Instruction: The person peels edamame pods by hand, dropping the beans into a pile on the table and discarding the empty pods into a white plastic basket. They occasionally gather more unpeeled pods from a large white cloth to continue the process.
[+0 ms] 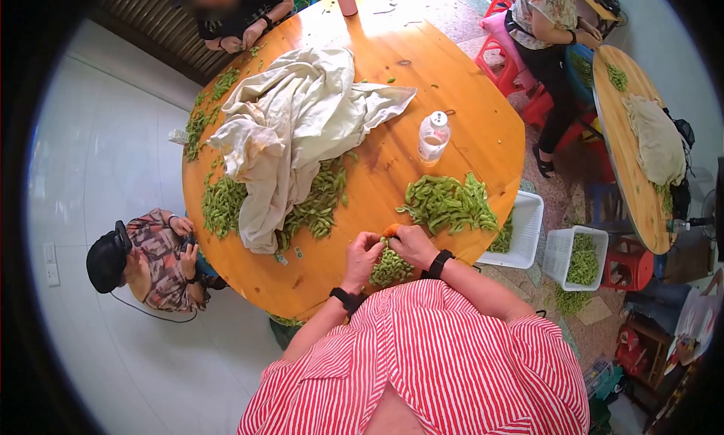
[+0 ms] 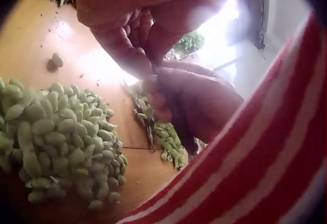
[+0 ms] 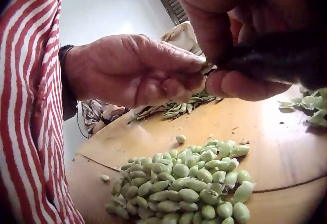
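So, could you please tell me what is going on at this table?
A striped-shirted person pinches something small, probably a bean pod, between the left hand and right hand; the fingers mostly hide it. Shelled green beans lie piled beneath on the wooden table. A heap of green pods lies to the right, and a cream cloth partly covers more.

Beans (image 3: 184, 184) were pale green, pods (image 1: 449, 203) brighter green, tabletop (image 1: 475, 114) orange-brown, shirt (image 1: 460, 344) striped red and white, cloth (image 1: 298, 96) off-white (brownish in places)
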Motion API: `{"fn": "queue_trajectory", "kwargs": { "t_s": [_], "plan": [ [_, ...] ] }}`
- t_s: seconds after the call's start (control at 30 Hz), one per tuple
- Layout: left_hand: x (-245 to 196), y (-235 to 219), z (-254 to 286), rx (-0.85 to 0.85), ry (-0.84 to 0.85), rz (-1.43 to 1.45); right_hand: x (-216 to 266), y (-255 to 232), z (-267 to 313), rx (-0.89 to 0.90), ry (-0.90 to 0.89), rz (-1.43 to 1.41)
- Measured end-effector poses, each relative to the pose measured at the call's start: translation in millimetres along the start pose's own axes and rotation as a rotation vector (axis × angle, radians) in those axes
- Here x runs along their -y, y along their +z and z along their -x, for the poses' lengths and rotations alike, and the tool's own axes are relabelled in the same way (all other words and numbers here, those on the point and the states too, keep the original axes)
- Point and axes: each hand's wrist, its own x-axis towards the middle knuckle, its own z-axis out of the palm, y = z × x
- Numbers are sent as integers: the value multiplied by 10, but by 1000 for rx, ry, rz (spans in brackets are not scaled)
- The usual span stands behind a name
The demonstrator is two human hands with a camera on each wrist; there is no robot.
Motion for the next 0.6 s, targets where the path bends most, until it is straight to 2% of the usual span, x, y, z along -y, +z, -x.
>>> {"fn": "queue_trajectory", "kwargs": {
  "t_s": [0.27,0.33,0.37,0.43,0.53,0.6],
  "plan": [
    [27,59,18,-52,108,-182,-53,76,2,-36,-39,100],
    [-14,88,50,-123,382,-526,-5,100,5,-38,-33,154],
    [-35,96,66,-122,381,-526,22,117,10,5,23,232],
    [-66,106,88,-103,546,-723,66,117,18,48,81,309],
    [-36,84,77,-64,598,-770,57,110,28,13,45,260],
    [-15,69,70,-44,603,-710,-33,109,30,83,-2,224]
  ]
}}
